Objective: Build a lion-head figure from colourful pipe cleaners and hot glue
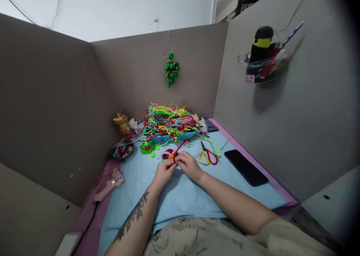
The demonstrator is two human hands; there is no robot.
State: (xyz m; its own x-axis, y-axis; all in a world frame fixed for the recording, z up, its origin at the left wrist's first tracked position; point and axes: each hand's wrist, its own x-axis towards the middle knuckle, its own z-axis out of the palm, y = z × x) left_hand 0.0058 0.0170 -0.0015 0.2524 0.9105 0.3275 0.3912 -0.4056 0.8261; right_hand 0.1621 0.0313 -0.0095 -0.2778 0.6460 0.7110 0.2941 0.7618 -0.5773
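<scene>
Both hands meet over a light blue mat [182,196] in a small cubicle. My left hand [164,170] and my right hand [189,164] are closed in a pinch on a red pipe cleaner [182,145] that runs up and away from the fingers. Just beyond the fingertips lies a small red and multicoloured pipe-cleaner figure [168,154]. A green pipe-cleaner figure [147,147] sits to its left.
A heap of coloured pipe cleaners [168,122] fills the back. Scissors with yellow and red handles [207,155] and a black phone [246,167] lie to the right. A pink glue gun [109,184] and a metal bowl [121,150] sit on the left. A green ornament [171,69] hangs on the back wall.
</scene>
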